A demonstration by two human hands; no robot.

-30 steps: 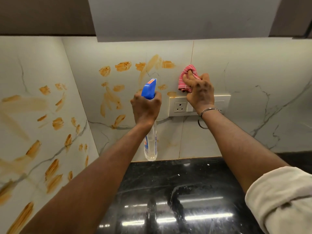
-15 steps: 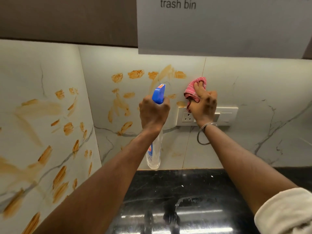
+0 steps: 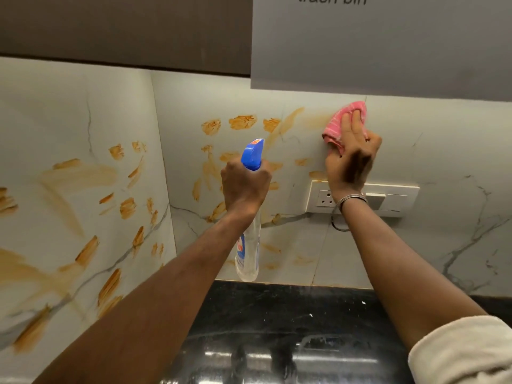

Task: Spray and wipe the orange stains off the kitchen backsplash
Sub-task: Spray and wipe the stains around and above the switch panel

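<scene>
**A:** Where is the cloth just now?

**B:** Under the right hand. The pink cloth is bunched beneath its fingers. They lie fairly straight and press it against the backsplash, with a pale orange smear just left of the fingertips.

**A:** And the other hand?

**B:** The left hand is clamped round the neck of the spray bottle. The blue nozzle stands above the fist and the clear body hangs below it, over the bench.

**A:** How will they handle?

**B:** The cloth looks soft and limp, so I'd judge it needs a broad, flat press or it will roll up. The bottle is smooth plastic and may slip when wet, so the neck is the place to hold. I cannot tell how full it is.

**A:** Much left to do?

**B:** Plenty. Most of the orange stains lie left of the right hand, unwiped.
</scene>
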